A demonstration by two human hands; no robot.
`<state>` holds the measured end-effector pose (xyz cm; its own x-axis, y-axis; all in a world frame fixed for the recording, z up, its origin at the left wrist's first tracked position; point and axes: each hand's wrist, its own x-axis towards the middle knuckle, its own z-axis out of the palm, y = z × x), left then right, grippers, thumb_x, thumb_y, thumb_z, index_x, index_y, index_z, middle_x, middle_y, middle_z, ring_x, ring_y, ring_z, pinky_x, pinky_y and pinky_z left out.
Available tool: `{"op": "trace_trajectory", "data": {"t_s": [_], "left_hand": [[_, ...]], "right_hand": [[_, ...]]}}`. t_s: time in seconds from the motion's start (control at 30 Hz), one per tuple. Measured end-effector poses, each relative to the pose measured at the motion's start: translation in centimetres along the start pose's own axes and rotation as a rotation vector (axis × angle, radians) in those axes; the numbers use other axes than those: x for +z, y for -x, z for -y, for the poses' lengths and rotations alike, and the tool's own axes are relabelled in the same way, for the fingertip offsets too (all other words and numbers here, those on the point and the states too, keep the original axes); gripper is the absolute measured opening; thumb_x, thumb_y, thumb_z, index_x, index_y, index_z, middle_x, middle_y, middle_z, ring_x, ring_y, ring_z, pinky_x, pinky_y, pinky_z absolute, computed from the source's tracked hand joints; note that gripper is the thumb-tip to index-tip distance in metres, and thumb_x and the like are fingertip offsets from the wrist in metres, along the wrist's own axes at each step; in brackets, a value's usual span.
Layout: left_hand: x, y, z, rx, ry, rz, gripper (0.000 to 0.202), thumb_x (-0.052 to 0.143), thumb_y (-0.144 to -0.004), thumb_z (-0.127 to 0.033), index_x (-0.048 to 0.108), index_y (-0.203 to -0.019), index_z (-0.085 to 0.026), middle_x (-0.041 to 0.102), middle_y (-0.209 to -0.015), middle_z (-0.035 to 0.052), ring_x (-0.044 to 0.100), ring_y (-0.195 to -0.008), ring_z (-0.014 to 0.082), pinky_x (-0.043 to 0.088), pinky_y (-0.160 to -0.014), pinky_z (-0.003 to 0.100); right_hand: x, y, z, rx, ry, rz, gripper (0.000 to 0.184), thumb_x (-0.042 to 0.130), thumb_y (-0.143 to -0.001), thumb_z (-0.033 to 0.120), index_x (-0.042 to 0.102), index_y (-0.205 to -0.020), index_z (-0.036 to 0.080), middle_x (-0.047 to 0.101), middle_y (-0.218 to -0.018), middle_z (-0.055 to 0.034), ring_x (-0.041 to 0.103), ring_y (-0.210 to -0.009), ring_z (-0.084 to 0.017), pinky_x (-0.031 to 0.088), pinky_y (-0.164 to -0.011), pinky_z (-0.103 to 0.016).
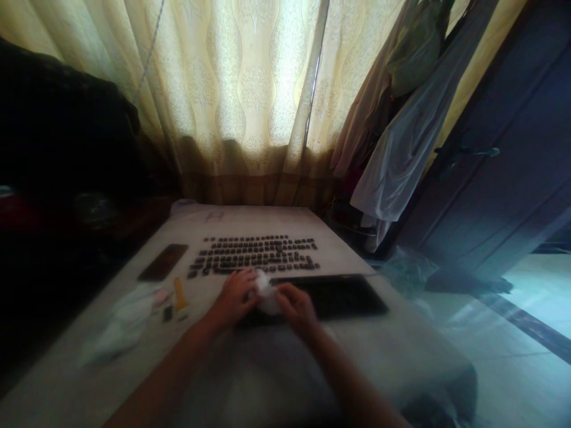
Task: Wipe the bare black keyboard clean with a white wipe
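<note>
Between my two hands is a crumpled white tissue or cloth [266, 292], blurred, so I cannot tell which. My left hand [241, 296] grips its left side with bent fingers. From the right, my right hand [295, 302] pinches its other edge. Beneath and behind them lies a dark keyboard base [343, 297], flat on the covered table, its left part hidden by my hands. Beyond it, loose dark keycaps [254, 249] are laid out in rows like a keyboard's layout.
A dark phone [163, 263] lies at the left of the table [267, 217]. Nearer are a white cloth or bag [122, 321], a yellow-handled tool [179, 293] and a small dark piece [168, 313]. Curtains hang behind; a door [495, 137] stands right.
</note>
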<state>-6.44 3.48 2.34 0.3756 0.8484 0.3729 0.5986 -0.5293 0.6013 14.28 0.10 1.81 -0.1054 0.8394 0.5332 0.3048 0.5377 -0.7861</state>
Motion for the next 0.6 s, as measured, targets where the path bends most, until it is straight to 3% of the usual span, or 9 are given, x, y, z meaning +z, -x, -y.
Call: {"op": "trace_trajectory", "data": {"t_s": [0.13,0.23,0.37,0.43,0.5,0.6], "left_hand": [[-0.1,0.3,0.0,-0.007,-0.069,0.086,0.030,0.059,-0.092,-0.050,0.066,-0.085,-0.022,0.075,-0.101,0.0041,0.067,-0.106,0.0238,0.045,-0.106,0.051],[-0.3,0.9,-0.1,-0.039,-0.115,0.097,0.030,0.062,-0.092,-0.048,0.066,-0.092,-0.018,0.071,-0.097,0.0031,0.066,-0.095,0.0195,0.051,-0.096,0.047],[-1.6,1.1,-0.1,-0.127,-0.115,0.017,0.028,0.064,-0.088,-0.048,0.065,-0.080,-0.021,0.069,-0.085,0.0032,0.064,-0.090,0.0215,0.050,-0.094,0.046],[-2.3,0.8,-0.4,-0.159,-0.063,-0.029,0.027,0.062,-0.086,-0.050,0.068,-0.084,-0.023,0.072,-0.090,0.0055,0.065,-0.094,0.0244,0.049,-0.096,0.046],[-2.5,0.3,-1.3,-0.164,0.020,-0.054,0.034,0.062,-0.084,-0.052,0.070,-0.101,-0.025,0.073,-0.110,0.0077,0.065,-0.106,0.0266,0.048,-0.100,0.045],[-1.6,-0.6,-3.1,-0.134,0.164,-0.042,0.047,0.071,-0.076,-0.054,0.069,-0.115,-0.027,0.070,-0.127,0.0064,0.063,-0.117,0.0264,0.047,-0.104,0.040]], "right_hand": [[-0.3,-0.5,-0.1,0.129,-0.040,-0.062,0.026,0.045,-0.090,0.039,0.062,-0.080,0.021,0.064,-0.068,0.0007,0.059,-0.062,-0.016,0.047,-0.058,-0.024],[-0.7,-1.3,0.1,0.182,-0.054,-0.123,0.025,0.046,-0.088,0.043,0.059,-0.082,0.022,0.060,-0.069,0.0012,0.057,-0.065,-0.016,0.046,-0.060,-0.025],[-1.8,-3.1,0.6,0.224,-0.061,-0.180,0.024,0.045,-0.085,0.042,0.058,-0.090,0.022,0.056,-0.069,0.0021,0.053,-0.063,-0.017,0.043,-0.057,-0.026],[-2.3,-3.9,1.0,0.231,-0.066,-0.164,0.022,0.047,-0.084,0.041,0.058,-0.088,0.023,0.056,-0.068,0.0021,0.052,-0.062,-0.017,0.042,-0.056,-0.026],[-2.5,-4.5,1.4,0.238,-0.071,-0.126,0.020,0.049,-0.082,0.041,0.059,-0.083,0.023,0.055,-0.065,0.0023,0.051,-0.059,-0.016,0.040,-0.054,-0.025],[-2.2,-5.0,1.9,0.252,-0.080,-0.063,0.021,0.052,-0.081,0.041,0.060,-0.080,0.022,0.055,-0.063,0.0024,0.050,-0.057,-0.015,0.039,-0.052,-0.025]]}}
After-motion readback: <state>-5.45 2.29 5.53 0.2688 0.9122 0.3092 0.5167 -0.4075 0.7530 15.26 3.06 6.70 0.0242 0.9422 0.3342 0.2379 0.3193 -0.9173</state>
